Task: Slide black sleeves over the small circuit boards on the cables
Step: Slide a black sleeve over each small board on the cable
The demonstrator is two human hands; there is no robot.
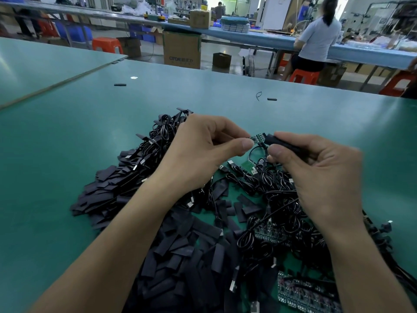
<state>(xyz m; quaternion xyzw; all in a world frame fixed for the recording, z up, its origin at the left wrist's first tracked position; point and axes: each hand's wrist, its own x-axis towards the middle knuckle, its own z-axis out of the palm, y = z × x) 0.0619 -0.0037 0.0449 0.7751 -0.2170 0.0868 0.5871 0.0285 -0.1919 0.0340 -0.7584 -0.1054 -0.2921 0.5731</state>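
Black sleeve, a flat matte tube, is pinched between the thumb and curled fingers of the right hand, its open mouth meeting the end of a small circuit board. The left hand pinches the board's other end with thumb and forefinger. Both are held above the smooth green table. A thin black cable loops down from the green board. Beneath lie loose flat sleeves, tangled glossy cables with metal plugs, and bare board panels.
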